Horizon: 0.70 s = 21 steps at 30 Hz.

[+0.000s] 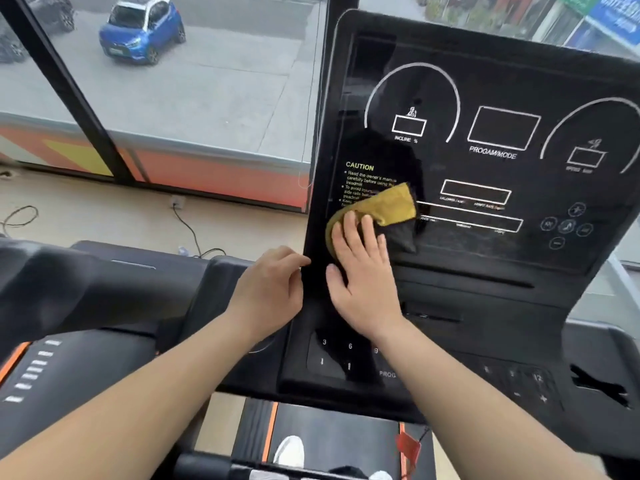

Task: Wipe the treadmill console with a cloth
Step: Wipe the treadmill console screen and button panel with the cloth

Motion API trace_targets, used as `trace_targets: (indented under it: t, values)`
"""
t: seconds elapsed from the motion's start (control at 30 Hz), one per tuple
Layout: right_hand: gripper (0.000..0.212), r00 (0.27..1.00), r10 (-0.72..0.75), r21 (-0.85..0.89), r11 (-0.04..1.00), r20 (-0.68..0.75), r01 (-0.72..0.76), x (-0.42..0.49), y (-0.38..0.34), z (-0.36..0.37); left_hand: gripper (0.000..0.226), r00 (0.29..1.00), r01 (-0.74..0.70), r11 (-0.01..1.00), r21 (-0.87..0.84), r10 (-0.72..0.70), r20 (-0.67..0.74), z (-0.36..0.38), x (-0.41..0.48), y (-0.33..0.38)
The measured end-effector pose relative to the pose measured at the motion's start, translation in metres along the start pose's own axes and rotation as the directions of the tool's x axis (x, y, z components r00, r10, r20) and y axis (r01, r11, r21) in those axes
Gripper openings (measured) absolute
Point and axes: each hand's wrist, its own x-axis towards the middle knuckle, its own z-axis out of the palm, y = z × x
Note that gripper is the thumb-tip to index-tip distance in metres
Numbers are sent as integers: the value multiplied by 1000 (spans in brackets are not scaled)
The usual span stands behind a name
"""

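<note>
The black treadmill console [491, 188] fills the right half of the view, with white dial outlines, display boxes and a yellow CAUTION label at its left. A yellow cloth [391, 206] with a dark underside lies on the panel just below that label. My right hand [363, 271] presses flat on the cloth's lower left part with straight fingers. My left hand [273, 289] rests against the console's left edge, fingers loosely curled with the fingertips touching the rim.
A keypad [349, 358] with numbers sits below my hands. A second treadmill [86, 306] stands to the left. A window with a black frame [69, 88] is behind, a cable [190, 230] lies on the floor, and a red safety clip [408, 448] hangs over the belt.
</note>
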Motion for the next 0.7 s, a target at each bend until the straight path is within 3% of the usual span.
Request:
trace_targets:
  t: [0.13,0.2,0.27,0.33,0.4,0.5,0.6,0.7]
  values:
    - [61,957,-61,24,998,285,57,-46,-5,23,25,999,10,999,43,-12,44,5,-23,-4]
    - [61,931,-57,15,998,361,56,-71,2,25,27,997,18,998,58,-22,79,10,-34,-4]
    - [58,946,-12,-125,991,324,55,-86,11,21,31,995,22,997,69,-29,99,13,-45,-5]
    - [55,980,46,-333,943,192,21,-92,17,15,33,994,25,997,66,-32,101,15,-53,-8]
    - [53,989,129,-365,926,66,-96,-90,14,14,33,994,38,998,52,-43,97,14,-59,-10]
    - [63,972,216,-259,948,95,-186,-88,-18,25,33,996,53,997,55,-57,70,6,-65,-13]
    - [71,959,18,-47,999,281,-5,-101,-52,40,35,995,61,996,58,-66,78,0,-71,-15]
    - [53,963,-34,154,988,266,-8,-98,-37,30,34,995,74,996,54,-77,63,-4,-71,-18]
